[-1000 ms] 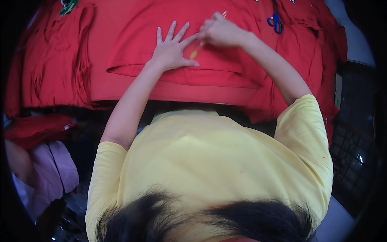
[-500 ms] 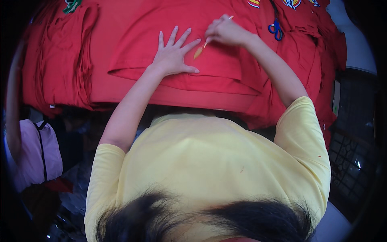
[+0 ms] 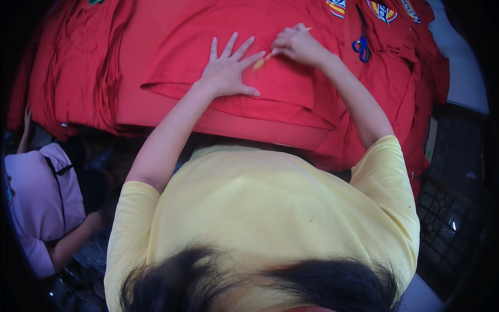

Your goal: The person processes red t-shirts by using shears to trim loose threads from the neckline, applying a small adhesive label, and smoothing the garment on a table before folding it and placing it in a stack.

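A red garment (image 3: 174, 65) lies spread on the red-covered table in front of me, its hem toward my body. My left hand (image 3: 226, 70) rests flat on it, palm down with the fingers spread wide. To the right of it, my right hand (image 3: 301, 48) is closed round a thin brush (image 3: 259, 63) with a pale handle. The yellowish tip of this brush points down and left onto the cloth, close by my left forefinger. Motion smears the tip, so its exact shape is unclear.
Blue-handled scissors (image 3: 360, 48) lie on red garments with colourful printed patches (image 3: 383, 11) at the right. A heap of folded red garments (image 3: 86, 67) covers the table's left end. At lower left, a person in a pale pink top (image 3: 44, 190) bends beside the table.
The brush tip has shifted a little, up and right across the cloth. My left hand stays spread. The person at the left has moved, and an arm now reaches down and forward.
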`<control>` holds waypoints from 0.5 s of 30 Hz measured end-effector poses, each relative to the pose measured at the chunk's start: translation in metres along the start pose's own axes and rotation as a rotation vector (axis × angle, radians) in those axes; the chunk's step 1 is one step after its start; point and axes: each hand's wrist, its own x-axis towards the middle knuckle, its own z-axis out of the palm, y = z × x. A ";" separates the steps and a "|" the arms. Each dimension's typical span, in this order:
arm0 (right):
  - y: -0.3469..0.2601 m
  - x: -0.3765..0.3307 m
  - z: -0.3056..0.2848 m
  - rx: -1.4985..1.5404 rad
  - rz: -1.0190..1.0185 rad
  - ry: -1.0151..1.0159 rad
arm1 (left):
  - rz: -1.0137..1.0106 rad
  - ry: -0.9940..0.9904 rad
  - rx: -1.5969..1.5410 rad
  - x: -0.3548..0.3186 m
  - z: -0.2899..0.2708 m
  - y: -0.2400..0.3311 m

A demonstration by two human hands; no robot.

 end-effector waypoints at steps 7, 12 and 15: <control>-0.014 -0.005 0.002 -0.016 -0.088 0.024 | -0.008 0.023 0.024 0.000 0.002 -0.001; 0.006 -0.014 0.004 -0.002 0.102 0.060 | -0.001 0.004 0.007 0.001 0.001 0.002; -0.027 -0.014 0.014 0.032 -0.169 -0.019 | -0.004 0.003 0.009 0.001 0.006 0.002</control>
